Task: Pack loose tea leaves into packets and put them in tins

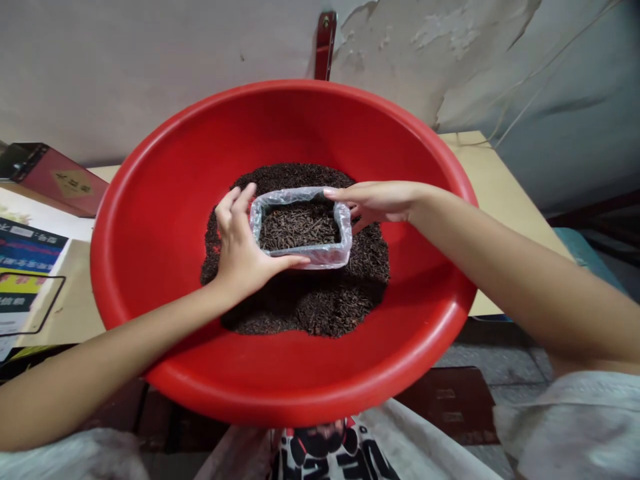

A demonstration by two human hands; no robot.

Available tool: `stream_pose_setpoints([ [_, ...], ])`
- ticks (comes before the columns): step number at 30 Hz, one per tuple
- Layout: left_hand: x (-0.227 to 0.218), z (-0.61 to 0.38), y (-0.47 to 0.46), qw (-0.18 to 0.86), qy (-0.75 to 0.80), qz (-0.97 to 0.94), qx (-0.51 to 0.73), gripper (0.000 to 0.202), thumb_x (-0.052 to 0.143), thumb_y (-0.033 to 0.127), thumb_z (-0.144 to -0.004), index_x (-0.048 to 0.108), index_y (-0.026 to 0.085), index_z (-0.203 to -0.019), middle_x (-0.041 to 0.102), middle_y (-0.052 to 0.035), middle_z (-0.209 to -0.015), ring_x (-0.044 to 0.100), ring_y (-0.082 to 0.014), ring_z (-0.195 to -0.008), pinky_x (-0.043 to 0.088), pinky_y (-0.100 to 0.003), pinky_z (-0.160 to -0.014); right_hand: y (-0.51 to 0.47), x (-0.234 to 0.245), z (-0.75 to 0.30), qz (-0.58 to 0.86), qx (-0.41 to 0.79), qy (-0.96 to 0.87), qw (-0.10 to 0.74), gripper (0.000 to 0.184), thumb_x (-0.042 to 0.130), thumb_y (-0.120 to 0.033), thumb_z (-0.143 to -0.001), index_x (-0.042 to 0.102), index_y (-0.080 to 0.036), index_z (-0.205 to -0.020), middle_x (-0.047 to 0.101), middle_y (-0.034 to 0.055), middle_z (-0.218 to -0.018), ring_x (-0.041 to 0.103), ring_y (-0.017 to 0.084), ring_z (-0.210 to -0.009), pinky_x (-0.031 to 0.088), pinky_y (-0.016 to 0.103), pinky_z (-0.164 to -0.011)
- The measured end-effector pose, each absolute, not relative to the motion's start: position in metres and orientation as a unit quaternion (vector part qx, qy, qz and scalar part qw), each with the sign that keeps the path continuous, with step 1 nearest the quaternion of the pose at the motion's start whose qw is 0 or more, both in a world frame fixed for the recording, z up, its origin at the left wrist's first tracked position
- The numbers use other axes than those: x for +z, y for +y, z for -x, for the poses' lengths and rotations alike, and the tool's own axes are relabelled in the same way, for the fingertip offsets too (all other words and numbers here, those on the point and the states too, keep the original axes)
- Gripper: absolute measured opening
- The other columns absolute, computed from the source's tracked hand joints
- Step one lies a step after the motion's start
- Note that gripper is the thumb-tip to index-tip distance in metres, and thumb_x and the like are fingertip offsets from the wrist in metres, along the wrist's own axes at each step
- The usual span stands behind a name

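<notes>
Peeling wall (pixel 390 47) across the far side, pale tabletop (pixel 510 227) below. At far left, a pink box (pixel 70 183) just beyond a printed sheet (pixel 30 263). Next, a wide red basin (pixel 150 220), with dark dry bits (pixel 340 313) heaped in its middle. Left grip (pixel 235 247) half open, cupped around the left end of a rectangular container (pixel 330 257), thumb along the near side, fingers raised by the far left corner. Right grip (pixel 380 200) partly curled on the right end, thumb on the rim, fingers against the outer wall. Possible trouble: tipping from uneven support, with spillage of the bits inside; slipping or tearing of the crinkled plastic liner (pixel 300 195) under a hard pinch. Container squarely between both grips, above the heap's middle; impossible to tell about contact underneath.
</notes>
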State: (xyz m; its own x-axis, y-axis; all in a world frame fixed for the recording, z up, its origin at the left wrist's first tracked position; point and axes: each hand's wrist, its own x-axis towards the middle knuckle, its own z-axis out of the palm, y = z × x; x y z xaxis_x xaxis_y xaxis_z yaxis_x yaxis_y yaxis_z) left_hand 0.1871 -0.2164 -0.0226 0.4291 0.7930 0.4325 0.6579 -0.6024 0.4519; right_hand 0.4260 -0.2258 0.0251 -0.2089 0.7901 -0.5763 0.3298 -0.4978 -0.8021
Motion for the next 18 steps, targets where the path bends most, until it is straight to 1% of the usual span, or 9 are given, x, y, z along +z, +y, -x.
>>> stream_pose_setpoints([
  [2,-0.029,-0.188,-0.223,0.207,0.494,-0.783,0.316,0.12,0.075,0.062,-0.054,0.001,0.026,-0.141,0.026,-0.0194,-0.142,0.031,-0.0332,-0.133,0.034,-0.05,-0.107,-0.227,0.024,-0.425,0.608,0.629,-0.433,0.217,0.027,0.05,-0.044,-0.085,0.059,-0.02,-0.079,0.065,0.007,-0.084,0.063,0.015,-0.081,0.054,0.028,-0.073],
  [4,-0.031,-0.191,-0.231,0.326,0.519,-0.728,0.307,0.117,0.076,0.053,-0.059,-0.003,0.027,-0.141,0.032,-0.0195,-0.14,0.038,-0.0306,-0.13,0.037,-0.049,-0.105,-0.228,0.025,-0.424,0.604,0.641,-0.404,0.246,0.019,0.057,-0.035,-0.083,0.058,-0.019,-0.072,0.063,0.0042,-0.074,0.061,0.012,-0.072,0.054,0.026,-0.07],
  [5,-0.03,-0.192,-0.234,0.38,0.525,-0.698,0.306,0.115,0.078,0.048,-0.06,-0.001,0.027,-0.141,0.035,-0.0186,-0.139,0.04,-0.0294,-0.129,0.038,-0.048,-0.104,-0.228,0.026,-0.423,0.602,0.644,-0.394,0.261,0.017,0.06,-0.03,-0.081,0.057,-0.019,-0.069,0.06,0.0023,-0.068,0.058,0.01,-0.066,0.053,0.024,-0.067],
  [7,-0.025,-0.196,-0.24,0.456,0.537,-0.637,0.314,0.113,0.083,0.037,-0.055,0.01,0.025,-0.14,0.039,-0.016,-0.139,0.04,-0.0278,-0.129,0.036,-0.044,-0.107,-0.229,0.029,-0.42,0.599,0.641,-0.381,0.292,0.019,0.065,-0.022,-0.076,0.054,-0.018,-0.061,0.052,-0.0015,-0.057,0.051,0.007,-0.055,0.05,0.022,-0.06],
  [9,-0.018,-0.199,-0.243,0.492,0.544,-0.594,0.331,0.109,0.086,0.027,-0.048,0.022,0.022,-0.136,0.04,-0.0135,-0.139,0.039,-0.0264,-0.13,0.032,-0.04,-0.11,-0.229,0.033,-0.416,0.604,0.625,-0.369,0.33,0.022,0.066,-0.011,-0.071,0.05,-0.018,-0.058,0.046,-0.004,-0.052,0.045,0.006,-0.049,0.045,0.021,-0.055],
  [12,-0.01,-0.201,-0.243,0.516,0.524,-0.575,0.36,0.101,0.087,0.02,-0.044,0.033,0.02,-0.129,0.044,-0.0105,-0.136,0.041,-0.0238,-0.128,0.03,-0.036,-0.111,-0.23,0.039,-0.406,0.629,0.562,-0.359,0.4,0.026,0.059,0.006,-0.064,0.049,-0.018,-0.065,0.045,-0.0056,-0.054,0.045,0.006,-0.05,0.038,0.02,-0.052],
  [14,-0.006,-0.201,-0.24,0.533,0.51,-0.565,0.371,0.098,0.087,0.018,-0.043,0.036,0.019,-0.126,0.048,-0.0095,-0.133,0.044,-0.0225,-0.125,0.034,-0.033,-0.108,-0.231,0.043,-0.396,0.639,0.473,-0.411,0.446,0.031,0.053,0.011,-0.059,0.049,-0.018,-0.068,0.041,-0.0067,-0.054,0.041,0.005,-0.05,0.033,0.02,-0.05],
  [16,-0.004,-0.2,-0.236,0.584,0.5,-0.531,0.357,0.09,0.086,0.017,-0.044,0.041,0.018,-0.123,0.054,-0.0088,-0.126,0.052,-0.0219,-0.116,0.041,-0.033,-0.102,-0.234,0.043,-0.386,0.636,0.309,-0.527,0.472,0.031,0.047,0.011,-0.059,0.05,-0.018,-0.068,0.037,-0.0061,-0.056,0.036,0.006,-0.051,0.031,0.021,-0.053],
  [18,-0.001,-0.199,-0.231,0.668,0.483,-0.471,0.315,0.068,0.081,0.019,-0.053,0.05,0.016,-0.113,0.062,-0.0082,-0.113,0.06,-0.0205,-0.102,0.048,-0.032,-0.092,-0.238,0.042,-0.376,0.616,0.119,-0.638,0.447,0.028,0.041,0.007,-0.063,0.053,-0.018,-0.07,0.041,-0.0036,-0.06,0.038,0.008,-0.056,0.032,0.024,-0.057],
])
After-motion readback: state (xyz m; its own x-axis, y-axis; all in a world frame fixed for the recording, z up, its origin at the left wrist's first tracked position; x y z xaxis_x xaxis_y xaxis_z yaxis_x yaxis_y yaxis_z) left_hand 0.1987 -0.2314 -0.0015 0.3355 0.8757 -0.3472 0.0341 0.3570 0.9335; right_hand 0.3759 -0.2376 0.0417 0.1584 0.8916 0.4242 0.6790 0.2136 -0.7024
